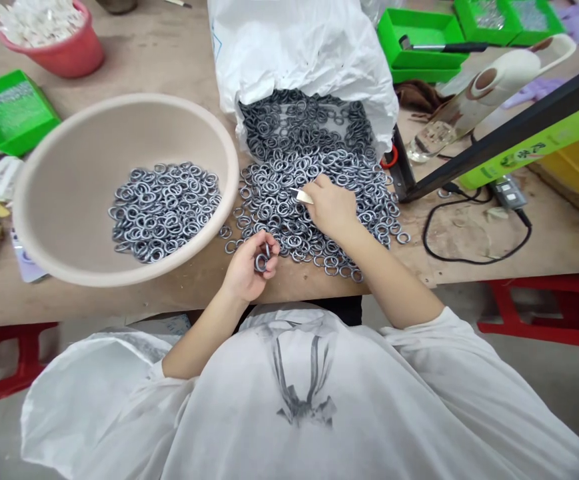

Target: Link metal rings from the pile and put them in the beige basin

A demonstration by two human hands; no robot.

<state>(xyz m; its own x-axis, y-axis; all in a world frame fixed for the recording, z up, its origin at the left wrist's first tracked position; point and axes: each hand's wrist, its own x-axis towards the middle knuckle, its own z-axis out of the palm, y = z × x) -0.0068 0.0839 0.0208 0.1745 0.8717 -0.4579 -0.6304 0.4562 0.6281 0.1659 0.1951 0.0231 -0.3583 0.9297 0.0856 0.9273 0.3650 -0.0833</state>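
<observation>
Grey metal-looking rings (289, 180) lie in a loose heap on the table, spilling from the mouth of a white sack (304, 47). My left hand (250, 267) is at the heap's near left edge, fingers curled around a couple of grey rings (261, 262). Over the middle of the pile is my right hand (333, 205), closed on a small knife with a pale handle (304, 197) and a thin tip pointing left; its fingers are partly hidden. A wide beige basin (119, 107) to the left holds many more rings (166, 210).
A red tub (76, 50) of white pieces and a green tray (14, 113) stand at the left. On the right are a black metal bar (509, 130), a clear bottle (439, 127), a black cable (469, 260) and green bins (422, 30). Red stools (544, 307) flank the table.
</observation>
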